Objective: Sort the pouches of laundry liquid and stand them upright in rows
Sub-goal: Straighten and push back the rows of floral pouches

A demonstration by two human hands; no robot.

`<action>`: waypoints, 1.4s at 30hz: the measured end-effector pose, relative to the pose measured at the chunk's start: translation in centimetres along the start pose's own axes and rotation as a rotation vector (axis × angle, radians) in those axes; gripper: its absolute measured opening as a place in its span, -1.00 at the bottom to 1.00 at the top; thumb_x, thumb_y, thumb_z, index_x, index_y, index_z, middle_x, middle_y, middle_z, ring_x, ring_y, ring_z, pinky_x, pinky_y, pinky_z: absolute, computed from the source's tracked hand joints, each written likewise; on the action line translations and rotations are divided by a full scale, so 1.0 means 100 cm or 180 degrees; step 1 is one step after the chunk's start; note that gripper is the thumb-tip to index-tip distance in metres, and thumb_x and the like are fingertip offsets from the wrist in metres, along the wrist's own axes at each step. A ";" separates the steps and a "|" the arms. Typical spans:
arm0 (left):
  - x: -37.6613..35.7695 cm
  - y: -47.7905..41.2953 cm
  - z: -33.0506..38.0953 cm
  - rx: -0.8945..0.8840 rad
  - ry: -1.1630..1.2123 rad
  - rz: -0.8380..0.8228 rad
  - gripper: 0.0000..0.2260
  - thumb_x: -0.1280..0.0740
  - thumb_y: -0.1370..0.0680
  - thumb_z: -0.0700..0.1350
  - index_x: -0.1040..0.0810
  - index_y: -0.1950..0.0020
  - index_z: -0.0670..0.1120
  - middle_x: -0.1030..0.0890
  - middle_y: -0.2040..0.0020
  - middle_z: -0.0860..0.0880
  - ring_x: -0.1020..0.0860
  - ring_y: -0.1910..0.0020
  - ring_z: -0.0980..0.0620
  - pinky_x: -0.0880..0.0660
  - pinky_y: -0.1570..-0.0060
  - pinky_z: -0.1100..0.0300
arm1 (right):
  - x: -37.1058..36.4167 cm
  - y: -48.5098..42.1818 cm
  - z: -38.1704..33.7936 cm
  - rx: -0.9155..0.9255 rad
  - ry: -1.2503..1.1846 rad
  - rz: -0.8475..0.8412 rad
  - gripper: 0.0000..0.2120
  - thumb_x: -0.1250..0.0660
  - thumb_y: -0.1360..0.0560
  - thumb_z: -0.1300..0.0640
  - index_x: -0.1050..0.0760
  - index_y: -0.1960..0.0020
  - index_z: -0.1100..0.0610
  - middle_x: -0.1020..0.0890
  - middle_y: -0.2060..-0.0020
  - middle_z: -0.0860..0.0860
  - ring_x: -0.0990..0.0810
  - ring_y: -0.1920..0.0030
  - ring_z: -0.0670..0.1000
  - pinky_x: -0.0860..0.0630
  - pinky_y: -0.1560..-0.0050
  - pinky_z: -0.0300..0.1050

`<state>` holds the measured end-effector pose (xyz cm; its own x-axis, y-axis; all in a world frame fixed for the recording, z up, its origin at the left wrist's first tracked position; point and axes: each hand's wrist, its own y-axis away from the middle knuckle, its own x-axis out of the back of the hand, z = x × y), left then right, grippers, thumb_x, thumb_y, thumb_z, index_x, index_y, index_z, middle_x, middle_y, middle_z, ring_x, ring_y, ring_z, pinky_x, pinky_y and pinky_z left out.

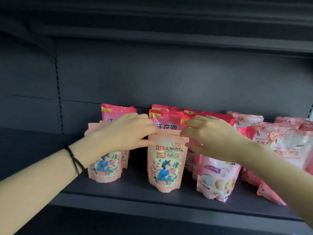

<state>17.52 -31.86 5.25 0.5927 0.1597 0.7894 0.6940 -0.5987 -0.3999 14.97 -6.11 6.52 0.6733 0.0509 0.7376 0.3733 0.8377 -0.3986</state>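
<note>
Shelf [135, 197], dark grey, carried all the stock. Deep-pink pouches [166, 119] stood along its back edge, several deep. Flowered pink-and-white pouches [286, 143] crowded its right end, some leaning. White-fronted pouch [218, 177] stood near the front edge, right of centre. Pale pink pouch [166, 165] with a blue figure stood upright at the middle of the shelf, near the front edge. Twin pouch [105, 168] stood to its left, with more of its kind behind. My left hand [125, 134] pinched the middle pouch's top left corner between thumb and fingers. My right hand [210, 133] pinched its top right corner. Black cord [74, 158] circled my left wrist.
</note>
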 end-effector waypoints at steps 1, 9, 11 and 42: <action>-0.006 0.000 -0.005 -0.0058 0.0102 0.0153 -0.65 -0.19 -0.59 0.17 -0.46 -0.32 0.07 -0.54 -0.16 0.15 -0.41 -0.15 0.12 -0.33 -0.09 0.21 | -0.002 -0.006 -0.004 -0.0093 0.0086 -0.0110 -0.65 -0.15 -0.56 -0.13 -0.44 -0.29 -0.07 -0.53 -0.15 -0.09 -0.46 -0.17 0.01 -0.42 -0.17 -0.07; -0.015 -0.006 -0.017 -0.0076 0.0869 0.0416 -0.84 -0.26 -0.60 0.01 -0.55 -0.12 0.02 -0.52 -0.02 0.14 -0.35 -0.05 0.16 -0.23 -0.02 0.28 | -0.005 -0.025 -0.020 -0.0682 0.0049 -0.0598 -0.78 -0.22 -0.56 -0.10 -0.51 -0.10 -0.04 -0.54 -0.06 -0.14 -0.48 -0.16 -0.05 -0.40 -0.13 -0.15; -0.016 -0.003 -0.018 -0.0060 0.0988 0.0380 -0.88 -0.26 -0.60 0.01 -0.54 -0.04 0.02 -0.50 0.00 0.16 -0.32 -0.01 0.18 -0.24 -0.02 0.25 | -0.002 -0.026 -0.023 -0.0912 -0.0229 -0.0568 -0.86 -0.25 -0.55 -0.05 -0.51 -0.02 -0.02 -0.53 0.04 -0.14 -0.52 -0.03 -0.07 -0.41 0.09 -0.20; -0.060 0.204 -0.165 0.2566 0.4054 0.1607 -0.88 -0.24 -0.62 -0.13 -0.53 0.08 -0.03 -0.64 0.16 0.00 -0.59 0.17 0.15 -0.53 0.10 0.16 | -0.035 -0.235 -0.217 -0.1739 -0.1959 0.1318 -0.88 -0.33 -0.53 0.10 -0.58 0.13 0.12 -0.56 0.20 -0.07 -0.40 0.11 -0.03 -0.31 0.16 -0.29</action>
<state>21.38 -57.99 0.03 0.3916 -0.8990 0.1961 0.8111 0.2366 -0.5349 17.67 -37.77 1.46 0.4207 0.7008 0.5760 0.5331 0.3228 -0.7821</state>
